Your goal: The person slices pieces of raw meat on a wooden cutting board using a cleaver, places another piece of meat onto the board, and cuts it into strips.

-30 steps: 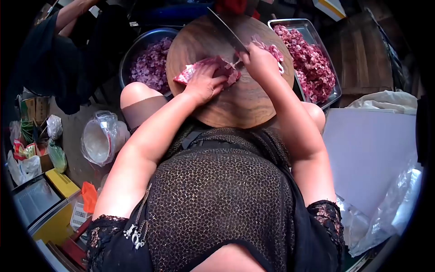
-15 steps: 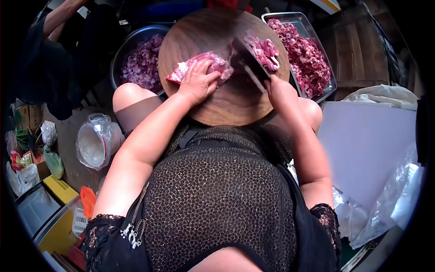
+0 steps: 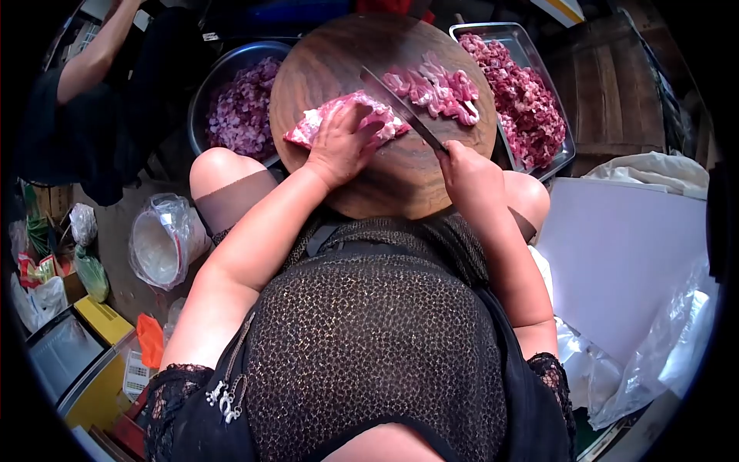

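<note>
1. In the head view, the landmark is the round wooden board (image 3: 385, 189), which is in front of the person's body, between the two knees.
2. On the left part of the board there lies a piece of meat (image 3: 306, 128), pink with white fat. The left hand (image 3: 340, 150) is laid over it from the near side. The fingers of this hand are apart, and they are not closed around the meat.
3. The right hand (image 3: 469, 173) is at the near right edge of the board. It is closed together around the handle of the knife (image 3: 402, 105). The blade goes from this hand over the board, slanting to the far left, and it is seen narrow, almost from its back. It is just beside the right end of the meat piece; whether it touches the meat or the wood, I cannot tell.
4. On the far right part of the board are cut strips of meat (image 3: 437, 91) — they are in a loose heap, on the other side of the blade.
5. Left of the board is a metal bowl (image 3: 197, 108) with chopped meat. Right of the board is a metal tray (image 3: 570, 156), also with chopped meat.
6. Farther to the left and near side of the board stands a bucket (image 3: 156, 250) with clear plastic — and well apart, at the far left, is another person's arm (image 3: 96, 65).
</note>
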Demonstrator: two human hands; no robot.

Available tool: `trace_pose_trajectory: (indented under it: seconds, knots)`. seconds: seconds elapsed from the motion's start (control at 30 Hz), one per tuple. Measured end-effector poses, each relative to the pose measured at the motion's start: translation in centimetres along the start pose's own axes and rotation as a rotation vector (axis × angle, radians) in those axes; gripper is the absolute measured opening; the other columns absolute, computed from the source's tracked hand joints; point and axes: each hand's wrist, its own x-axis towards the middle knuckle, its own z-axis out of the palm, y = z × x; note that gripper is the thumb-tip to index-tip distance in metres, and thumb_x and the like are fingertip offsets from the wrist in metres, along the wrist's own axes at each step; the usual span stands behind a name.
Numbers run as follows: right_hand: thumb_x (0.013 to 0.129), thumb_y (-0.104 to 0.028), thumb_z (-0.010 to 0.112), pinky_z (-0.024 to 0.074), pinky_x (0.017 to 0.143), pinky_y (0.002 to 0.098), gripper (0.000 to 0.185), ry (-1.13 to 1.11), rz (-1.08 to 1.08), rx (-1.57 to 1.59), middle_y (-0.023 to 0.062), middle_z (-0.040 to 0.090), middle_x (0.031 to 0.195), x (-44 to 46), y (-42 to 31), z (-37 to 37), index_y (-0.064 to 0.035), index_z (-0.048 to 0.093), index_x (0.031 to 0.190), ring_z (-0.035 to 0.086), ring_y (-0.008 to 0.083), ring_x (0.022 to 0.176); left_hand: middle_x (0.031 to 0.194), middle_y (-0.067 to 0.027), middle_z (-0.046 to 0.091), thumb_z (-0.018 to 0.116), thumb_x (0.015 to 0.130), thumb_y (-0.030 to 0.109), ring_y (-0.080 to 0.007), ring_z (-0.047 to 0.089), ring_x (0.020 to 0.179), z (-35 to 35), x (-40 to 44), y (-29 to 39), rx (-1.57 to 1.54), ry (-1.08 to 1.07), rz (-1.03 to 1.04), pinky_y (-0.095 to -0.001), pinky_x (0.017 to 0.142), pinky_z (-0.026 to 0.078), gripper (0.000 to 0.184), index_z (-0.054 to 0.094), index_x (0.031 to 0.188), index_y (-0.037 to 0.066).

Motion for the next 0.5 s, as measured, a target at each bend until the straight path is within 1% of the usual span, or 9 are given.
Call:
trace_pose_trajectory:
  seconds: [0.03,0.1,0.13,0.17,0.2,0.27,0.33,0.47,0.5]
  knots:
    - [0.097,-0.029,0.053,0.0521,0.066,0.0504,0.025,0.014,-0.011,-0.035,0.017,0.067,0.079,0.2,0.3,0.4,-0.0061,0.057,0.09,0.067,0.0378,0.076,0.121,-0.0114,0.055,0.071,0.077,0.021,-0.0331,0.051,0.116,0.1,0.3,-0.2,0.003,0.006,0.026,-0.0452,0.101,0.041,0.041,0.065,0.117,0.014]
    - [0.097,-0.029,0.053,0.0524,0.065,0.0501,0.024,0.034,-0.025,-0.069,0.0158,0.067,0.079,1.2,1.0,1.2,-0.0065,0.057,0.089,0.067,0.0371,0.075,0.12,-0.0108,0.056,0.07,0.076,0.022,-0.0318,0.052,0.116,0.9,0.6,-0.8,-0.032,-0.012,-0.016,-0.0439,0.1,0.041,0.042,0.065,0.117,0.014]
    - [0.096,-0.026,0.053,0.0528,0.066,0.0499,0.021,-0.067,0.0,-0.094,0.016,0.068,0.08,2.0,1.4,1.8,-0.006,0.058,0.09,0.067,0.0369,0.076,0.118,-0.0102,0.057,0.07,0.076,0.023,-0.0306,0.052,0.115,1.2,0.6,-1.3,-0.065,-0.034,-0.062,-0.0426,0.1,0.042,0.042,0.065,0.117,0.013]
    - [0.095,-0.023,0.053,0.0531,0.066,0.0496,0.019,-0.171,0.025,-0.116,0.0162,0.068,0.081,2.7,1.7,2.2,-0.0054,0.058,0.09,0.068,0.0368,0.077,0.116,-0.0088,0.058,0.07,0.076,0.025,-0.0288,0.053,0.113,1.5,0.3,-1.6,0.02,-0.021,-0.027,-0.0411,0.1,0.042,0.043,0.065,0.117,0.013]
    - [0.095,-0.023,0.053,0.0531,0.066,0.0496,0.019,-0.172,0.027,-0.111,0.0162,0.068,0.081,3.6,1.6,2.5,-0.0054,0.058,0.09,0.068,0.0368,0.077,0.116,-0.0088,0.058,0.07,0.076,0.025,-0.0288,0.053,0.113,1.4,0.4,-1.5,0.022,-0.027,-0.026,-0.0411,0.1,0.042,0.043,0.065,0.117,0.013]
    - [0.092,-0.015,0.052,0.0544,0.069,0.0484,0.013,-0.243,0.028,-0.083,0.0175,0.07,0.084,5.7,0.5,3.4,-0.0042,0.059,0.092,0.069,0.0366,0.08,0.117,-0.0086,0.057,0.07,0.076,0.026,-0.0293,0.053,0.113,1.1,0.6,-0.8,0.014,-0.042,-0.011,-0.0409,0.1,0.042,0.042,0.065,0.117,0.013]
    - [0.089,-0.01,0.052,0.0553,0.072,0.0467,0.015,-0.206,-0.037,-0.045,0.0193,0.07,0.088,8.4,-0.6,4.8,-0.0033,0.063,0.095,0.07,0.0362,0.085,0.117,-0.009,0.057,0.069,0.077,0.026,-0.0301,0.052,0.113,1.6,0.4,-0.9,0.039,-0.062,0.002,-0.0412,0.101,0.041,0.041,0.066,0.116,0.014]
    - [0.09,-0.02,0.059,0.055,0.076,0.0463,0.019,-0.229,-0.076,-0.033,0.0194,0.071,0.094,14.3,-2.1,5.6,-0.0057,0.069,0.098,0.069,0.0351,0.091,0.119,-0.0125,0.056,0.07,0.078,0.024,-0.0333,0.052,0.115,1.4,0.3,-1.1,0.037,-0.107,0.021,-0.0444,0.102,0.041,0.036,0.067,0.113,0.017]
    - [0.091,-0.029,0.06,0.0542,0.076,0.0481,0.026,-0.144,-0.005,0.042,0.0195,0.071,0.094,14.4,-1.9,4.8,-0.0064,0.068,0.1,0.068,0.0363,0.091,0.121,-0.0146,0.055,0.072,0.078,0.022,-0.0354,0.051,0.115,1.2,0.2,-1.1,0.041,-0.117,0.03,-0.0459,0.101,0.041,0.035,0.068,0.112,0.016]
